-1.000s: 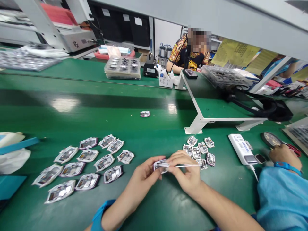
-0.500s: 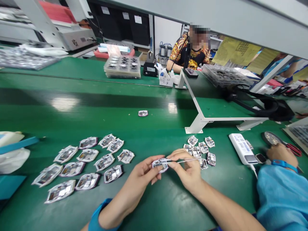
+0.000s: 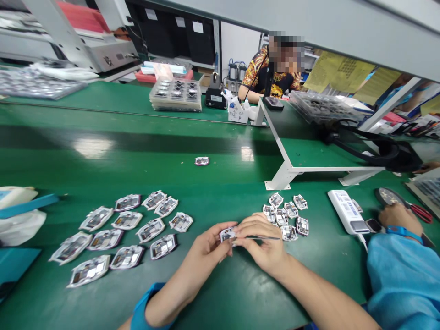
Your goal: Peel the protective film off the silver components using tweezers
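Left hand (image 3: 202, 247) had a small casing (image 3: 224, 235) pinched between thumb and fingers, right at the clock's centre! Right hand (image 3: 263, 250) pinched a slim tool (image 3: 264, 237), its tail out towards three o'clock; tip contact, too small to tell. Loose casings (image 3: 105, 239) lay around nine, a lone casing (image 3: 201, 161) at eleven!

A single head-worn view — forward and down across the green bench (image 3: 233, 293), from close above its near side.
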Motion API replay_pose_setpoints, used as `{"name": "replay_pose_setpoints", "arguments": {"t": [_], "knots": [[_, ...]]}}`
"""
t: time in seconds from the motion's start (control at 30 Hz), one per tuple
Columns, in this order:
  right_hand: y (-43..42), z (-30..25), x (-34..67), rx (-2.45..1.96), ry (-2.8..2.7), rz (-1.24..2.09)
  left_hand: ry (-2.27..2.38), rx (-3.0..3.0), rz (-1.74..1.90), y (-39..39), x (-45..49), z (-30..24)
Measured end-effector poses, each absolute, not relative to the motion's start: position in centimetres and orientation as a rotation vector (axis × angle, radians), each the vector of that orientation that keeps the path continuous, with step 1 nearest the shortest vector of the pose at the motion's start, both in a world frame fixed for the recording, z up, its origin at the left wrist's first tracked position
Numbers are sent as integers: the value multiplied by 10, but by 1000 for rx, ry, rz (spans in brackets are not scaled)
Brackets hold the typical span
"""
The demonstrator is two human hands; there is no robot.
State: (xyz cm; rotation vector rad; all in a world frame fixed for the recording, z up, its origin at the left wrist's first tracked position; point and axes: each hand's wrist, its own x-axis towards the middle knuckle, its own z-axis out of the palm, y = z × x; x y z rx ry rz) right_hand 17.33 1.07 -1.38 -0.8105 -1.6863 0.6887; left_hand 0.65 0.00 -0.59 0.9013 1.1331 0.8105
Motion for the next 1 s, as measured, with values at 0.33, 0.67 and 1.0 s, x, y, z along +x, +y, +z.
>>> {"name": "replay_pose_setpoints", "arguments": {"t": [0.33, 0.67, 1.0], "knots": [[11, -15, 178, -1044, -1377, 1011, 1158, 882, 888, 2, 3, -8], [17, -16, 176, -1140, -1214, 1210, 1169, 846, 887, 2, 3, -5], [13, -13, 177, -1146, -1249, 1074, 1215, 1013, 874, 5, 3, -3]]}}
